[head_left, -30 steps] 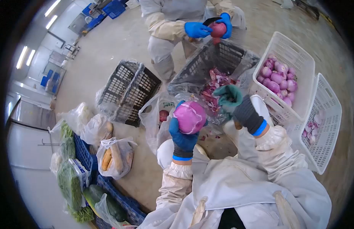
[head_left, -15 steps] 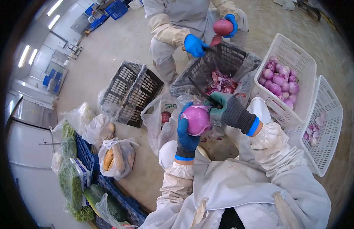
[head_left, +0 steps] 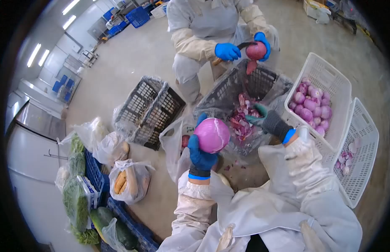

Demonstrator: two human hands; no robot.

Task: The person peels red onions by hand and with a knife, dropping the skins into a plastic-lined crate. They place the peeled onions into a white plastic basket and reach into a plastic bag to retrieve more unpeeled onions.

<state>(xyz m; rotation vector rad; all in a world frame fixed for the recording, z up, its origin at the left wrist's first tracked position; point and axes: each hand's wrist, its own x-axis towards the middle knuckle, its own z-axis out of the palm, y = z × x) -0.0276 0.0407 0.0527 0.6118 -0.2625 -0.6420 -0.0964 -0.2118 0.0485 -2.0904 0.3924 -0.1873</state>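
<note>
My left hand [head_left: 201,153], in a blue glove, is wrapped round a large purple onion [head_left: 212,135] with a smooth surface and a pale streak. Over the peel-filled dark crate [head_left: 211,94] is my right hand [head_left: 264,119], in a grey and green glove. Its fingers are bent toward the loose red onion skins [head_left: 242,126]; what they hold, if anything, is hidden, and no knife shows there. Across the crate, a co-worker's blue-gloved hands hold a red onion [head_left: 256,51] with a strip of skin hanging down, and a knife [head_left: 246,44] against it.
At right stand a white crate of peeled onions [head_left: 329,69] and another white crate [head_left: 368,126] with small pieces. An empty-looking black crate [head_left: 151,111] is at left. Bagged vegetables [head_left: 130,181], leafy greens [head_left: 75,201] and a large green gourd [head_left: 119,231] lie at lower left.
My right hand has left the onion and moved right, over the skins; the knife it held is out of sight. The co-worker's knife has come up against their onion.
</note>
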